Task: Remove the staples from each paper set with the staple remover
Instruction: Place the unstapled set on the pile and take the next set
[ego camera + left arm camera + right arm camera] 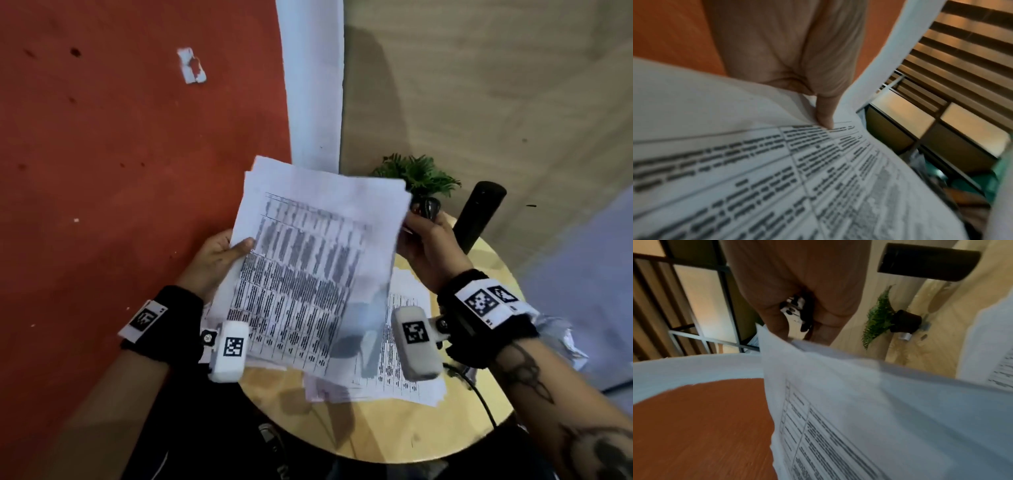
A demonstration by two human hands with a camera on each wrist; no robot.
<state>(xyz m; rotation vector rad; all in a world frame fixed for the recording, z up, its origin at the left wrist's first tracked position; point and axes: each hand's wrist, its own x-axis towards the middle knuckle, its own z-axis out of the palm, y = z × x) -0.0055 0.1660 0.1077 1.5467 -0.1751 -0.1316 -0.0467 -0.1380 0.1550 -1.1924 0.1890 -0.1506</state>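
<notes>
A stapled paper set (315,260) printed with tables is held up above the round table. My left hand (219,253) grips its left edge, thumb (825,116) lying on the top sheet (756,178). My right hand (424,240) is at the set's upper right corner. It holds the black and metal staple remover (428,207) in its curled fingers, and its fingertips touch the paper edge (859,402). The right wrist view shows the staple remover (797,311) tucked in the palm just behind the sheet. No staple is visible.
More printed sheets (400,377) lie on the round wooden table (394,431) under the held set. A small potted plant (418,174) and a black cylinder (479,216) stand at the table's far side. Crumpled paper (565,342) lies at the right. Red floor (120,171) lies left.
</notes>
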